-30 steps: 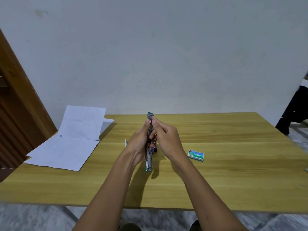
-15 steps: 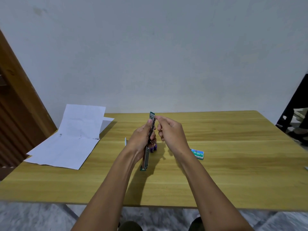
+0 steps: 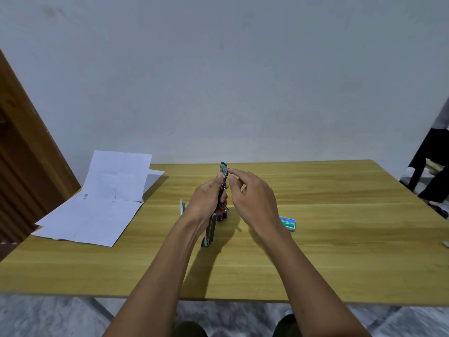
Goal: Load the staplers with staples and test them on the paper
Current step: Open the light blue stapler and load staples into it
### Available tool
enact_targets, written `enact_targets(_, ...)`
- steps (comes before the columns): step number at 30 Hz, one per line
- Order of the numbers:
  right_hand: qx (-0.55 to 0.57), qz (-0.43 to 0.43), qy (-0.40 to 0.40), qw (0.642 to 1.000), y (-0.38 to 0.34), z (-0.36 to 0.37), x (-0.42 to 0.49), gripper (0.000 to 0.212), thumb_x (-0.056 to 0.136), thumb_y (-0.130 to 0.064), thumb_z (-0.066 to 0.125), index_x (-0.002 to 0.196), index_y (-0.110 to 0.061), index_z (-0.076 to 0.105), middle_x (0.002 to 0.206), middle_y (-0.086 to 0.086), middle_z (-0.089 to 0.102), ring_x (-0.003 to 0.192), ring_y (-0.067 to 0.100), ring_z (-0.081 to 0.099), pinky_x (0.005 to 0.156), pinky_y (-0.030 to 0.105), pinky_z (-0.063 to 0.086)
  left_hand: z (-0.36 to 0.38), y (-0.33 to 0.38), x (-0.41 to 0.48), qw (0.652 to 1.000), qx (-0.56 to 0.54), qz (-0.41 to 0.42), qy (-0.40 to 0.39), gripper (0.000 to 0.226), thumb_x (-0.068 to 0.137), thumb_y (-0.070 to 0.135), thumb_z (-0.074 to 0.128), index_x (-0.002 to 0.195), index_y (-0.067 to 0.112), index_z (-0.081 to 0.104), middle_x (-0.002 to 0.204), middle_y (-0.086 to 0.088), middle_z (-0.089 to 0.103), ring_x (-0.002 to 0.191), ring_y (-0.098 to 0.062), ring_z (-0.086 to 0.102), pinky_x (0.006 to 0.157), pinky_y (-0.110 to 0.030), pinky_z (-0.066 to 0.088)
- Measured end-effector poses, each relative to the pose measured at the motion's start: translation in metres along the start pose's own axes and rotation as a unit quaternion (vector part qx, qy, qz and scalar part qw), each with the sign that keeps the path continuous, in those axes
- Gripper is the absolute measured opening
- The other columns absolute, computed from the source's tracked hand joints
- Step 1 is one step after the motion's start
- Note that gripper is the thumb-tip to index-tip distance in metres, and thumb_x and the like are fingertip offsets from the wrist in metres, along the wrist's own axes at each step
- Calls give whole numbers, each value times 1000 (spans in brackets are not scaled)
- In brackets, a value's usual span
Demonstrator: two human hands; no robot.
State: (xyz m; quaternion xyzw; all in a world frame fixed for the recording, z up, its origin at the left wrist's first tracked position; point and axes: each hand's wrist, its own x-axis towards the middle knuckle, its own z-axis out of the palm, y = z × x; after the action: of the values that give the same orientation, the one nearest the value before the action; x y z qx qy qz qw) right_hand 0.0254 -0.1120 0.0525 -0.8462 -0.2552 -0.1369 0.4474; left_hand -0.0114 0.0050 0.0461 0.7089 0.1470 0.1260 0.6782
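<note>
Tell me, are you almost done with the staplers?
Not yet. The left hand holds a green stapler swung open, and the right hand pinches at its top end, so loading is underway. A purple stapler waits behind it. The staple box sits nearby. The paper lies untouched, so testing is left.

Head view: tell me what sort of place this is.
Probably a plain room at home or a small office: a bare pale plaster wall, a light wooden table, a brown wooden door and a grey marbled floor.
</note>
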Motion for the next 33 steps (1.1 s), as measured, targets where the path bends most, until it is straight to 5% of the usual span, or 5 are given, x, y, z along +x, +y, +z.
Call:
enact_targets(15, -1, 2, -88, 996, 4, -6, 7, 30, 95, -38, 54, 125, -40, 57, 84, -9, 59, 62, 4, 52, 70, 31, 43, -3, 5, -6, 1000, 22, -1, 10, 50, 102, 46, 41, 66, 12, 50, 55, 1, 43, 41, -9, 40, 41, -19, 34)
enact_targets(18, 82, 24, -79, 993, -1, -6, 6, 30, 96, -33, 55, 124, -35, 62, 75, -16, 61, 50, 2, 50, 63, 28, 45, 2, 6, -5, 1000, -20, -17, 4, 50, 102, 48, 40, 68, 13, 53, 54, 2, 41, 41, -11, 36, 43, -22, 30)
enact_targets(20, 212, 69, -70, 972, -4, -7, 4, 29, 99, -20, 55, 126, -20, 66, 59, -15, 60, 44, -1, 50, 54, 15, 41, 3, 6, -4, 999, -27, -19, -3, 48, 102, 48, 40, 82, 10, 62, 52, 5, 41, 43, -11, 36, 44, -23, 30)
enact_targets(23, 332, 116, -79, 933, -10, -8, 0, 32, 101, -9, 50, 129, -7, 63, 48, -13, 56, 43, -2, 50, 54, 9, 39, 3, 6, -5, 1000, -16, -13, 3, 49, 101, 49, 42, 68, 16, 57, 52, 6, 42, 46, -13, 36, 46, -24, 31)
enact_targets(33, 318, 185, -47, 929, -10, -1, 5, 20, 97, -29, 57, 104, -19, 72, 63, -10, 61, 47, -1, 47, 56, 20, 37, -1, 9, -9, 999, 31, 21, 14, 43, 102, 41, 46, 74, 10, 56, 53, 2, 44, 43, -10, 37, 41, -19, 33)
